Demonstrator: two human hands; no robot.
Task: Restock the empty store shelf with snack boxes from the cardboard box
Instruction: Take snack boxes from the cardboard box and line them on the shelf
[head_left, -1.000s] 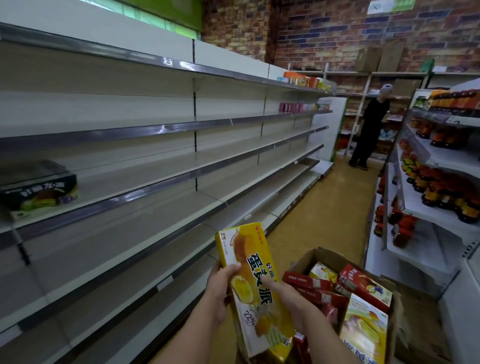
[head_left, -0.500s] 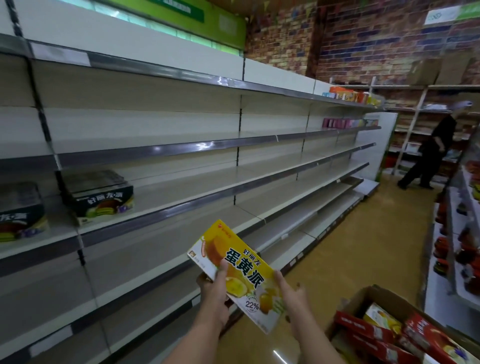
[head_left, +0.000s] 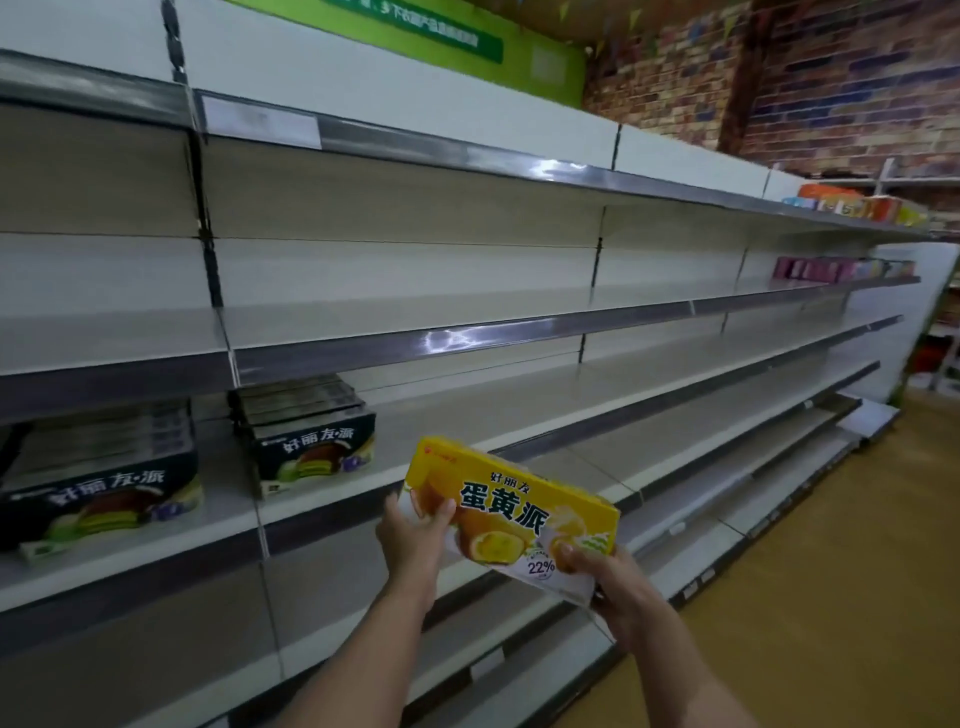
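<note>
Where the aisle runs along the wall: long white shelving, tier on tier, mostly bare.
Shelf (head_left: 467, 410): third tier down, grey front rail; carries the dark boxes at its left end, bare boards to the right of them.
Floor (head_left: 857, 597): tan, lower right of the view.
Brick wall (head_left: 831, 78): upper right, behind the far end of the shelving.
Green sign (head_left: 441, 31): above the top tier, text too blurred to read.
Dark snack boxes (head_left: 306, 436): one stack just right of an upright, a second stack (head_left: 98, 483) further left, both on the third tier, printed fronts facing the aisle.
Far goods (head_left: 857, 202): small coloured packs on the top tier's far end; pink packs (head_left: 815, 269) one tier below.
Yellow snack box (head_left: 511, 512): held in the air in front of the shelving, just below the third tier's rail, printed face up, tilted down to the right.
Left hand (head_left: 415, 535): fingers clamped on the box's left end, thumb on the printed face.
Right hand (head_left: 618, 592): fingers clamped on the box's lower right corner, thumb on top.
</note>
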